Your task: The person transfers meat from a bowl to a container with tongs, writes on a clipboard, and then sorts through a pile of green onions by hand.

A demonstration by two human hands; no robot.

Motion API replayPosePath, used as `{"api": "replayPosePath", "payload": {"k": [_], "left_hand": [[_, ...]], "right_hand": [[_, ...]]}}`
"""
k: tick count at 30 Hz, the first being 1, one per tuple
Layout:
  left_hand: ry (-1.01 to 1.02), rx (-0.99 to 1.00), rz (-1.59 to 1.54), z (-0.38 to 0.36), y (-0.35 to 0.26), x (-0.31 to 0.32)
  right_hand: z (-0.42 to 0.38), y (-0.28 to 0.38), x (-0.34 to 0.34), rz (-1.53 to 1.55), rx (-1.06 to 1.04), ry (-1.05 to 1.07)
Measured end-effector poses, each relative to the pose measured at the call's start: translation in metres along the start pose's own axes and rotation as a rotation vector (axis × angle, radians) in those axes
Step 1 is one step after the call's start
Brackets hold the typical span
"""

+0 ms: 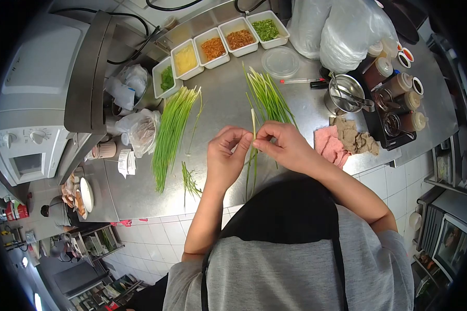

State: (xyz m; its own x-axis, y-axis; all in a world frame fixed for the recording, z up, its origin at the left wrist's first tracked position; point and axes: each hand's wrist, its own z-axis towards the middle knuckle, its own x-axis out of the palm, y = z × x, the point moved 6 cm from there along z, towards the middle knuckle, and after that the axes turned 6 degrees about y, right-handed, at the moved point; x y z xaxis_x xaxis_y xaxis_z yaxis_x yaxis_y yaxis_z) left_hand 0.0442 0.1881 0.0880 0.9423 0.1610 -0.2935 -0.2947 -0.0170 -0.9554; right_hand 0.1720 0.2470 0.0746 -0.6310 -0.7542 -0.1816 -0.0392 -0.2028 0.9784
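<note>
Above the steel counter, my left hand (229, 151) and my right hand (281, 144) meet with their fingertips pinched on one thin spring onion (253, 120). Its pale end points up and away, and its green leaves hang below my fingers. Just beyond my right hand lies a bunch of spring onions (268, 96). A larger bunch (172, 129) rests to the left of my left hand. Between that bunch and my left wrist is a small heap of green scraps (190, 181).
White tubs (211, 47) of chopped ingredients line the back, near a clear lid (280, 62). To the right are a metal pot (343, 94) with utensils, folded cloths (342, 141) and sauce bottles (399, 85). A microwave (31, 119) and plastic bags (142, 129) stand left.
</note>
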Motion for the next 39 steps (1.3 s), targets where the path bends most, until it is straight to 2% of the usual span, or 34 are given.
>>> {"api": "replayPosePath", "payload": {"k": [3,6,9,12,15,18,20,23,27,30,34,37,39], "left_hand": [[-0.002,-0.055,-0.190,0.002,0.013,0.002],[0.094,-0.195,-0.262,0.003,0.013,0.008],[0.115,-0.040,-0.214,0.003,0.017,0.007],[0.179,-0.135,-0.324,0.002,0.022,0.009],[0.109,-0.218,-0.252,-0.005,0.028,0.009],[0.261,-0.296,-0.308,-0.013,0.033,0.014],[0.274,-0.349,-0.259,-0.020,0.041,0.006],[0.261,-0.351,-0.180,-0.029,0.051,-0.009],[0.213,-0.405,-0.186,-0.040,0.066,-0.026],[0.031,-0.420,-0.313,-0.040,0.074,-0.036],[-0.023,-0.339,-0.431,-0.033,0.064,-0.028],[0.036,-0.306,-0.442,-0.029,0.053,-0.024],[0.069,-0.262,-0.449,-0.027,0.049,-0.019]], "right_hand": [[-0.001,-0.012,0.005,0.075,0.074,0.030],[-0.002,-0.028,0.010,0.181,0.145,0.051],[-0.003,-0.027,0.009,0.210,0.163,0.060],[-0.002,-0.024,0.009,0.223,0.165,0.058],[-0.001,-0.026,0.006,0.191,0.149,0.044],[0.001,-0.023,-0.001,0.196,0.176,0.042],[0.002,-0.024,-0.009,0.162,0.197,0.043],[0.002,-0.024,-0.026,0.193,0.190,-0.039],[0.002,-0.022,-0.052,0.440,0.209,-0.233],[0.000,-0.028,-0.038,0.900,0.218,-0.160],[-0.009,-0.035,0.029,1.025,0.419,0.209],[-0.004,-0.032,0.033,-0.166,0.229,0.147],[0.001,0.000,0.014,-0.328,-0.059,-0.088]]}}
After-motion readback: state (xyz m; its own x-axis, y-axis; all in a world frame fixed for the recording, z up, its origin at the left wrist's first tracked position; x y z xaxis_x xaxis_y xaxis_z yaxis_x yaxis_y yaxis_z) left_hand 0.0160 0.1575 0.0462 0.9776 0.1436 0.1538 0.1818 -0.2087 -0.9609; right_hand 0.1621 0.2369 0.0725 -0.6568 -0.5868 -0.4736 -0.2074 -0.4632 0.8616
